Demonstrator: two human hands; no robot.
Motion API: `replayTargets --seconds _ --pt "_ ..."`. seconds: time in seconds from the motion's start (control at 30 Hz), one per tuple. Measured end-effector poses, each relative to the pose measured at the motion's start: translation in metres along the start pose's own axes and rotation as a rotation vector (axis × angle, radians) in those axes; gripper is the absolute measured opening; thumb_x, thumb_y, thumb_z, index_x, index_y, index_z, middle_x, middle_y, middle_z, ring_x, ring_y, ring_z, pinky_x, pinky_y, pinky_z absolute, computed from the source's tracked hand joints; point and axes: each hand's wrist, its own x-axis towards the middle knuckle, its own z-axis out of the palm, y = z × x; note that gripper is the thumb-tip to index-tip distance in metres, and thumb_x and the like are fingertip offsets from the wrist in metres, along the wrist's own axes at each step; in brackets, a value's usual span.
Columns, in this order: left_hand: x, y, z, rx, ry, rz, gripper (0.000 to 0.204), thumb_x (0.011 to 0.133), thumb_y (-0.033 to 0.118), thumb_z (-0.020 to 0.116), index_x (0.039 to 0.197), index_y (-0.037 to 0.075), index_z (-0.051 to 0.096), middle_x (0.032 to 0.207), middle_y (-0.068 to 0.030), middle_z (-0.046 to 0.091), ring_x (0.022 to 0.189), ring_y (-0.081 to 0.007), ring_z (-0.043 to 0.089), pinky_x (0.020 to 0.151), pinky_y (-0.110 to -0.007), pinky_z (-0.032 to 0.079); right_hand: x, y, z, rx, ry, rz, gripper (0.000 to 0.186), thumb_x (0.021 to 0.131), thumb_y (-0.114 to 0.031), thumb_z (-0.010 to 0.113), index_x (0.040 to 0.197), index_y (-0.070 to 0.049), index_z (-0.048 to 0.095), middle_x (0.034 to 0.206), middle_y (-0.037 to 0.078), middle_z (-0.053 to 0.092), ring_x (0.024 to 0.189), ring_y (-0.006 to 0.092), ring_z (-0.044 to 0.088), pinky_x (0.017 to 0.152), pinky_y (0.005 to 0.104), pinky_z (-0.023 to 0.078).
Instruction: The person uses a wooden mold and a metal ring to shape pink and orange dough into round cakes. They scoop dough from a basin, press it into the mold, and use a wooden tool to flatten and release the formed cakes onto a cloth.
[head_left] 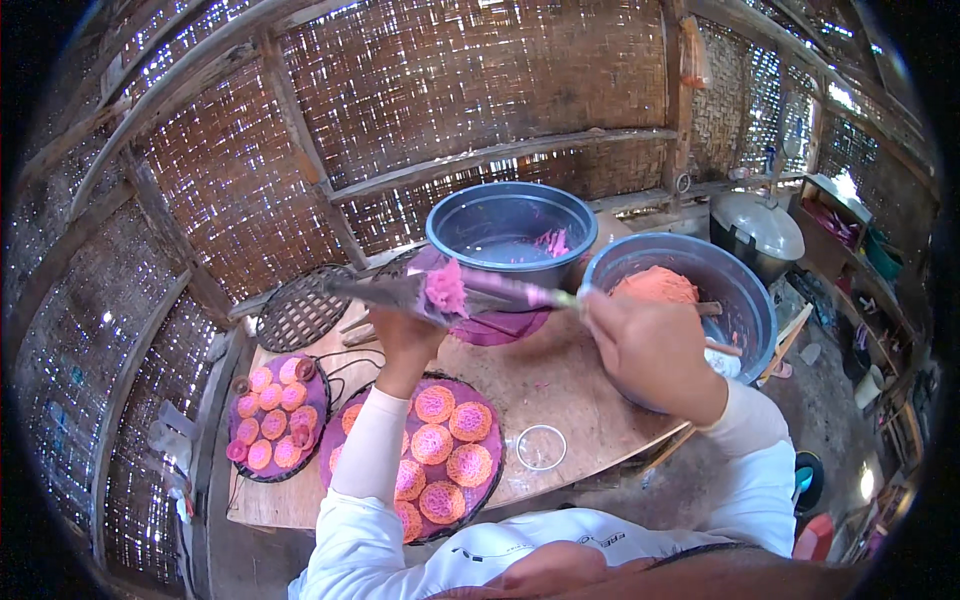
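My left hand (403,338) is closed round a dark, long tool (375,292) whose exact kind I cannot make out, raised over the table. A lump of pink dough (445,288) sits at its opening. My right hand (650,350) grips the end of a long spatula-like stick (520,290), smeared pink and blurred, reaching across to the dough. Below my left forearm lies a round tray (462,505) with several pink and orange lacy discs (432,443). Beside my right hand stands a blue tub (755,290) with orange dough (657,284) in it.
Another blue tub (510,190) with pink scraps stands at the back. A smaller tray of discs (272,412) lies at the left, near a woven black tray (300,310). A white ring (541,447) rests on the wooden table (580,440). A lidded pot (757,228) stands back right.
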Motion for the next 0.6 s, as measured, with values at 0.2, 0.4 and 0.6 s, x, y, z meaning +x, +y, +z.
replayTargets --seconds 0.2,0.4,0.6 --pt "-0.006 -0.013 0.032 -0.068 0.128 0.016 0.032 0.072 0.029 0.065 0.098 0.011 0.058 0.097 -0.0061 0.061 0.092 -0.0241 0.056 0.086 -0.040 0.040 0.008 -0.009 0.006 -0.035 -0.031 -0.078 0.015 0.073 -0.011 0.055 0.087 -0.006 0.057 0.059 0.008 0.057 0.049 0.0234 0.060 0.039 0.0357 0.044" --pt "-0.003 0.045 -0.004 0.254 0.102 0.189 0.023 0.066 0.028 0.069 0.081 0.012 0.062 0.081 -0.0074 0.061 0.080 -0.0264 0.055 0.088 -0.041 0.041 0.040 -0.021 0.024 -0.070 -0.100 -0.288 0.023 0.074 -0.013 0.055 0.096 -0.006 0.056 0.059 0.005 0.056 0.049 0.0208 0.059 0.041 0.0337 0.043" --pt "-0.012 0.001 0.002 -0.143 0.228 0.133 0.020 0.064 0.021 0.070 0.078 0.012 0.059 0.071 -0.0054 0.052 0.071 -0.0230 0.051 0.066 -0.038 0.038 0.013 -0.038 0.019 0.045 -0.096 -0.178 0.018 0.077 -0.013 0.055 0.094 -0.007 0.057 0.059 0.006 0.057 0.051 0.0222 0.059 0.043 0.0353 0.045"
